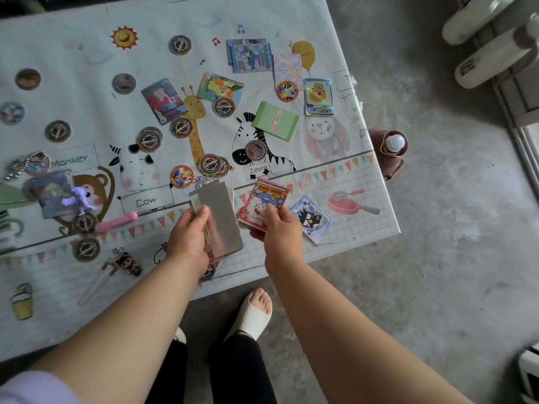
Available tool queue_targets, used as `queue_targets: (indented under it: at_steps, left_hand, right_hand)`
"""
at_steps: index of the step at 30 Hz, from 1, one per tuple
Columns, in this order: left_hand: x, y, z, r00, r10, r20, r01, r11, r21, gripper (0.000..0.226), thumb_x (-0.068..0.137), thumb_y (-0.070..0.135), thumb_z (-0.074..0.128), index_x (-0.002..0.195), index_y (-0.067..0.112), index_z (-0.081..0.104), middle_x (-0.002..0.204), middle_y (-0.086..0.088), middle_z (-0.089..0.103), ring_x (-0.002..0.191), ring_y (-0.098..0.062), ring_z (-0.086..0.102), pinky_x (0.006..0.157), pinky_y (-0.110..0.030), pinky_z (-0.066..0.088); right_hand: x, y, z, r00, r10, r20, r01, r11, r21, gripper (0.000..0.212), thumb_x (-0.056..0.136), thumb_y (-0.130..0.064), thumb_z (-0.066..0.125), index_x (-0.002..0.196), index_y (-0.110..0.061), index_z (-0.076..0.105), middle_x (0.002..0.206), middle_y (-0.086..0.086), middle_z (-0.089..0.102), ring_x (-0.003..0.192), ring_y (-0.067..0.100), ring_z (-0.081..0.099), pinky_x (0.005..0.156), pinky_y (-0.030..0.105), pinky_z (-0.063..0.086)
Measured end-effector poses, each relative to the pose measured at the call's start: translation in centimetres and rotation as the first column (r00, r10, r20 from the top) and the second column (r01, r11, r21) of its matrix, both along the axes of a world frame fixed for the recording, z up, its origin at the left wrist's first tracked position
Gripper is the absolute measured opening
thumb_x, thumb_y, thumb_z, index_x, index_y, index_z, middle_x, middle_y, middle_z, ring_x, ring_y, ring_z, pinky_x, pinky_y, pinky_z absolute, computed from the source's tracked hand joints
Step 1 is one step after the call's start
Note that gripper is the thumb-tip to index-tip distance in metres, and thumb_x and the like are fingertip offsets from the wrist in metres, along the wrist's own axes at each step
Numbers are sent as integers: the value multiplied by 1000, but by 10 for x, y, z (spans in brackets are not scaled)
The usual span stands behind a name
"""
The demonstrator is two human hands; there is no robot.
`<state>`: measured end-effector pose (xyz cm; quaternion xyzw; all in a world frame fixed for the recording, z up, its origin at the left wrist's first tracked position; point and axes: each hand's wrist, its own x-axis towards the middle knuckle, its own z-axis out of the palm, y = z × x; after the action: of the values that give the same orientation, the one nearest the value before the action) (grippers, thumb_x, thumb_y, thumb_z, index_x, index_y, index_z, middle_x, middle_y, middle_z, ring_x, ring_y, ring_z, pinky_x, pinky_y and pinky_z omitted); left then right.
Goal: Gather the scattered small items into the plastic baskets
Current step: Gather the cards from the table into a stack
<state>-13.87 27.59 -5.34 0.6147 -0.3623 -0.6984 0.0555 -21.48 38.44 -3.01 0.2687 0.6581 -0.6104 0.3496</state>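
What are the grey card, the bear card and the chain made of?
Grey card: probably card or plastic with a matte silvery face; it looks flat, stiff and dull grey.
Bear card: likely foil-coated card, since its border glints in rainbow colours.
Chain: looks like metal beads, small shiny silver balls.

We read on the tablecloth (67,51): "Cow" left of left fingers (204,213), "Zebra" beyond right fingers (273,213), "Monkey" farther left; holographic card (318,96): "USR".
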Motion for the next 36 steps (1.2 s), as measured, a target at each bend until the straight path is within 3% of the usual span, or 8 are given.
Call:
queue_targets:
  at_steps: [3, 10, 13, 16, 21, 25, 31, 36]
  left_hand:
    - [2, 1, -1, 1000, -9, -11, 10, 1000, 20, 16, 97, 29, 54, 88, 26, 68, 99, -6, 71, 95, -30, 66, 85, -47, 53]
    - [-4, 14, 3, 987, -78, -137, 88, 994, 65, 10, 95, 14, 56, 98, 20, 63, 78, 3, 74, 68, -12, 71, 50, -24, 55]
    - [-7, 11, 6, 994, 2, -113, 7, 997, 77, 13, 93, 7, 58, 97, 19, 62, 102, -7, 73, 86, -18, 70, 72, -34, 61]
    - [-6, -1, 2, 982, 157, -101, -144, 982, 122, 16, 91, 4, 60, 86, 19, 58, 106, -9, 68, 92, -19, 67, 91, -44, 53]
    - [0, -15, -2, 957, 265, -117, -251, 960, 125, 19, 92, 2, 58, 82, 18, 58, 87, -2, 68, 84, -15, 64, 103, -46, 46]
    - [2, -16, 0, 961, 258, -97, -244, 961, 131, 14, 92, 4, 58, 91, 18, 60, 94, -2, 69, 91, -16, 65, 94, -39, 53]
    - [0, -19, 1, 955, 278, -106, -263, 955, 138, 15, 90, 3, 61, 90, 18, 61, 103, -5, 68, 101, -20, 64, 102, -44, 48]
    - [-10, -24, 4, 942, 301, -149, -280, 949, 144, 17, 91, 0, 58, 87, 17, 59, 96, -2, 67, 82, -9, 63, 106, -38, 44]
  right_hand:
    - [-6, 4, -6, 998, -26, -60, 33, 992, 120, 24, 102, -17, 37, 91, -13, 58, 87, 6, 64, 78, 20, 61, 66, 33, 51]
    - [11, -5, -6, 884, 467, -28, -468, 881, -70, 37, 100, -27, 45, 93, 6, 61, 82, 20, 59, 75, 30, 56, 70, 42, 47]
    - [-5, 8, -8, 797, 558, -229, -471, 813, 344, 26, 94, -31, 55, 104, -8, 63, 102, 8, 62, 89, 19, 58, 82, 37, 47]
    - [-33, 36, -15, 680, 727, -93, -390, 467, 793, 57, 82, -13, 63, 134, -17, 42, 136, 5, 40, 124, 23, 39, 105, 37, 30]
    - [-53, 60, -31, 549, 810, 207, -516, 134, 846, 60, 79, -15, 69, 128, -15, 35, 131, 13, 41, 122, 31, 37, 102, 43, 29]
    - [-66, 71, -39, 634, 726, 267, -566, 200, 800, 64, 70, -37, 81, 118, -11, 49, 115, 9, 56, 108, 28, 53, 95, 42, 47]
    - [-46, 35, -40, 867, 498, 23, -405, 677, 615, 33, 75, -42, 76, 85, -14, 63, 102, 9, 63, 86, 19, 62, 78, 41, 57]
    - [-29, 3, -31, 713, 690, 124, -529, 414, 741, 30, 83, -28, 67, 110, -22, 54, 110, 7, 45, 103, 24, 46, 92, 42, 47]
